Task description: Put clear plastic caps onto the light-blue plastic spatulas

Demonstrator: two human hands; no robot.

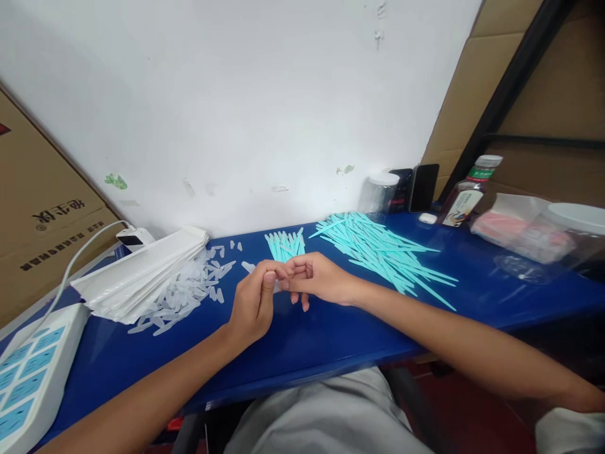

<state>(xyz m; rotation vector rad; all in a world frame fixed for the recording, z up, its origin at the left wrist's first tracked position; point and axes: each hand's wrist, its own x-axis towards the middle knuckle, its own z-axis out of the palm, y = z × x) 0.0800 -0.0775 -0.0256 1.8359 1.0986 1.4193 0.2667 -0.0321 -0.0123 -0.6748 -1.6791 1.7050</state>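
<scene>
Your tabletop point(307, 347) is deep blue. The heaped sticks point(378, 249) before you are turquoise, as is your smaller bunch point(283, 247), tipped in cloudy white. Your scattered small pieces point(182, 289) are translucent whitish, and your sleeves point(146, 268) plain white. You have a white power strip point(70, 343) with light blue panels point(19, 394), a brown carton point(51, 164) printed in black, and pale grey cloth point(326, 413) over your lap.

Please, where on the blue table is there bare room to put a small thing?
Bare table shows at the near edge, before the left hand and right hand; between the power strip and translucent pieces; and between the larger turquoise pile and pink packet. Crowded: back left, with white bags, and back right, by the bottle.
</scene>
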